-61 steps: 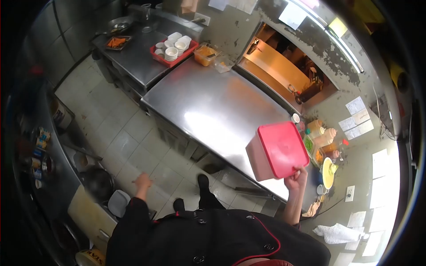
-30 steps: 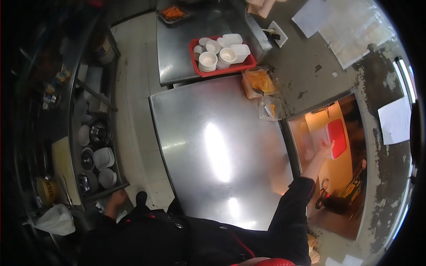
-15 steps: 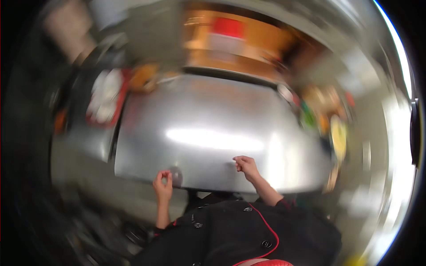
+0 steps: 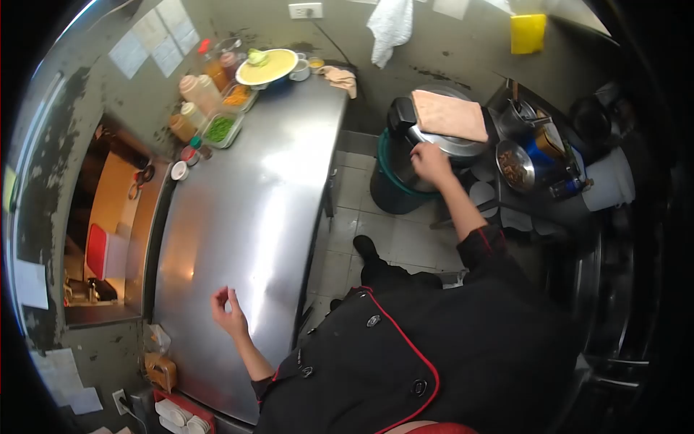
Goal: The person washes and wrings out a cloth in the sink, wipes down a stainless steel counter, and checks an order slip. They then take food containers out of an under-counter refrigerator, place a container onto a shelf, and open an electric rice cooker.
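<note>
Above the steel counter (image 4: 238, 210) is my left hand (image 4: 230, 311), fingers curled with thumb and index apart and nothing between them. My right hand (image 4: 431, 163) is at the near edge of a round metal lid (image 4: 452, 145), over a dark green bin (image 4: 390, 189). Its fingers are bent and what they hold, if anything, is hidden. A folded pinkish cloth (image 4: 450, 116) lies on the lid beside a black handle. The container with the red lid (image 4: 107, 252) stands in the wall opening at the left.
Squeeze bottles (image 4: 199, 94), a tray of chopped greens (image 4: 221, 129) and a yellow-topped plate (image 4: 267, 67) line the counter's back end. Metal bowls (image 4: 515, 166) and a white bucket (image 4: 609, 181) are at the right. A red tray (image 4: 181, 414) holds white cups at the bottom.
The view has turned right toward the bin. The red-lidded container went from my right hand into the wall opening. My right hand has since moved from over the counter to the round lid.
</note>
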A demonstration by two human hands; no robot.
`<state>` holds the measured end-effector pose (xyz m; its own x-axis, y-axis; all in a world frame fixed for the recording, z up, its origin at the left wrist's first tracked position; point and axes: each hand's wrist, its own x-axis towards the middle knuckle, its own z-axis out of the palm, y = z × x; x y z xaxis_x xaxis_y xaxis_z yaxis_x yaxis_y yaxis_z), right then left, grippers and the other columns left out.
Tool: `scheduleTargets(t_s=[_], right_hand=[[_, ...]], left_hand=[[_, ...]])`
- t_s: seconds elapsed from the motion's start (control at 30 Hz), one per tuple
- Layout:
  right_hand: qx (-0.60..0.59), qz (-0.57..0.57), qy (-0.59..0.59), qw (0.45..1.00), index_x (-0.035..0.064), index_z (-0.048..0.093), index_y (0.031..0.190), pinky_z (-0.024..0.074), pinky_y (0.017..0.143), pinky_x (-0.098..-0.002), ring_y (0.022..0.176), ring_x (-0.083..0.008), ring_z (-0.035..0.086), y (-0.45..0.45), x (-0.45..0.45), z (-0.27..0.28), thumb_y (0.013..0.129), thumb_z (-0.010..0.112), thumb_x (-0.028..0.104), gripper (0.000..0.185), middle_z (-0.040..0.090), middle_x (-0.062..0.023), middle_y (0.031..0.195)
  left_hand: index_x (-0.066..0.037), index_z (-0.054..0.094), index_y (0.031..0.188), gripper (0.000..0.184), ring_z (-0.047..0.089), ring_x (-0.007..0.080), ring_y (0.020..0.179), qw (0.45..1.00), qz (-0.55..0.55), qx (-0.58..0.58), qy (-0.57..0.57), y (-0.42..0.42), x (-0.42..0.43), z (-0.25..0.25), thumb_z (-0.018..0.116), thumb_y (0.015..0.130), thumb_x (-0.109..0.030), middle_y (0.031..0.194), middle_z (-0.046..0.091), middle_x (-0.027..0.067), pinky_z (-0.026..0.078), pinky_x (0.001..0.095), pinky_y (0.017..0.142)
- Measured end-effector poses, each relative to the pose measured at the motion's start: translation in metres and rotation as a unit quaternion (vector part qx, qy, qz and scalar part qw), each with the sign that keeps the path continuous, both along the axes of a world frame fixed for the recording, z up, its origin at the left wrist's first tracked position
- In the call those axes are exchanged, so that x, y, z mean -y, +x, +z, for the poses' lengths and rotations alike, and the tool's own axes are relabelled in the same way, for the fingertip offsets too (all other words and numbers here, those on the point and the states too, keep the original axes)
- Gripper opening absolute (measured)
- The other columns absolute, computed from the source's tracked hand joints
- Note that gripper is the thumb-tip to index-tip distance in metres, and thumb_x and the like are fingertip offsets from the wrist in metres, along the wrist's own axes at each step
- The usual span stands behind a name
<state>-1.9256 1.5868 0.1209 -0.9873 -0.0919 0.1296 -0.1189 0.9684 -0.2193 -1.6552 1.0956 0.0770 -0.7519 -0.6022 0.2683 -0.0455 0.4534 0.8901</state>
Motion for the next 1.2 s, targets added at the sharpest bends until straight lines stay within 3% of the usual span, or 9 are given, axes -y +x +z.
scheduleTargets(t_s=[0.23,0.4,0.53,0.63,0.77,0.87,0.9,1.03,1.2], right_hand=[[-0.177,-0.050,0.063,0.981,0.0118,0.066,0.096,0.0462,0.080,-0.0395,0.098,-0.0316,0.056,-0.112,-0.161,-0.059,0.080,0.058,0.026,0.024,0.061,-0.0172,0.101],[-0.036,-0.076,-0.137,0.987,0.0093,0.065,0.101,0.0486,0.067,-0.0358,0.083,-0.0285,0.063,-0.137,-0.146,-0.074,0.083,0.052,0.016,0.023,0.064,-0.0178,0.094],[0.232,0.327,-0.344,0.849,0.0075,0.060,0.108,0.0462,0.080,-0.0360,0.091,-0.0277,0.059,-0.108,-0.063,-0.014,0.083,0.058,0.019,0.027,0.062,-0.0099,0.100],[0.143,0.407,-0.338,0.837,0.0116,0.059,0.108,0.0417,0.089,-0.0359,0.105,-0.0289,0.053,-0.153,-0.045,-0.008,0.081,0.061,0.030,0.033,0.059,-0.0111,0.110],[0.013,0.405,0.021,0.914,0.0079,0.062,0.094,0.0313,0.100,-0.0413,0.105,-0.0238,0.050,-0.230,-0.052,-0.070,0.081,0.057,0.036,0.032,0.059,-0.0070,0.105],[0.079,0.477,0.156,0.862,0.0069,0.063,0.075,0.0331,0.095,-0.0398,0.091,-0.0222,0.052,-0.262,-0.057,-0.086,0.079,0.059,0.039,0.033,0.061,-0.0045,0.085],[0.084,0.504,0.139,0.848,0.0069,0.062,0.069,0.0343,0.092,-0.0393,0.087,-0.0218,0.052,-0.268,-0.058,-0.089,0.078,0.059,0.040,0.034,0.060,-0.0037,0.078],[-0.013,0.494,0.023,0.869,0.0087,0.059,0.057,0.0376,0.083,-0.0365,0.076,-0.0215,0.052,-0.251,-0.080,-0.001,0.072,0.064,0.039,0.035,0.058,-0.0021,0.068],[-0.296,0.132,0.015,0.946,0.0029,0.053,0.060,0.0450,0.081,-0.0358,0.084,-0.0258,0.055,-0.186,-0.191,0.180,0.057,0.080,0.019,0.031,0.057,-0.0074,0.089]], left_hand=[[-0.001,0.058,0.094,0.010,0.062,0.0140,0.076,0.942,-0.261,0.032,0.209,-0.166,-0.184,0.002,0.055,0.087,-0.008,0.086,0.060,0.0064,0.050,0.0255,0.069],[-0.008,0.048,0.122,0.048,0.055,0.0195,0.101,0.755,-0.374,0.156,0.516,-0.263,-0.314,-0.015,0.043,0.090,-0.043,0.117,0.054,0.0122,0.044,0.0358,0.086],[-0.007,0.034,0.133,0.069,0.051,0.0270,0.108,0.486,-0.363,0.153,0.780,-0.313,-0.350,-0.010,0.036,0.086,-0.057,0.130,0.042,0.0151,0.042,0.0442,0.092],[-0.001,0.037,0.128,0.056,0.053,0.0283,0.106,0.700,-0.345,0.113,0.615,-0.334,-0.328,-0.050,0.050,0.086,-0.034,0.119,0.048,0.0168,0.047,0.0401,0.089],[-0.001,0.034,0.129,0.058,0.057,0.0256,0.100,0.773,-0.208,0.150,0.580,-0.354,-0.230,-0.014,0.055,0.078,-0.019,0.117,0.050,0.0170,0.050,0.0383,0.082],[-0.001,0.036,0.129,0.061,0.046,0.0316,0.113,0.923,-0.125,0.344,0.116,-0.383,-0.156,-0.036,0.055,0.081,-0.032,0.126,0.045,0.0193,0.040,0.0440,0.092],[-0.003,0.037,0.130,0.063,0.040,0.0331,0.120,0.905,-0.049,0.393,-0.157,-0.388,-0.144,-0.052,0.055,0.081,-0.037,0.131,0.041,0.0192,0.034,0.0488,0.097],[-0.011,0.038,0.132,0.065,0.024,0.0322,0.130,0.898,-0.011,0.368,-0.240,-0.406,-0.158,-0.046,0.056,0.079,-0.044,0.140,0.031,0.0156,0.016,0.0641,0.099],[-0.014,0.033,0.135,0.069,0.022,0.0321,0.132,0.876,-0.032,0.392,-0.278,-0.397,-0.166,-0.099,0.059,0.076,-0.037,0.141,0.027,0.0163,0.011,0.0706,0.096]])
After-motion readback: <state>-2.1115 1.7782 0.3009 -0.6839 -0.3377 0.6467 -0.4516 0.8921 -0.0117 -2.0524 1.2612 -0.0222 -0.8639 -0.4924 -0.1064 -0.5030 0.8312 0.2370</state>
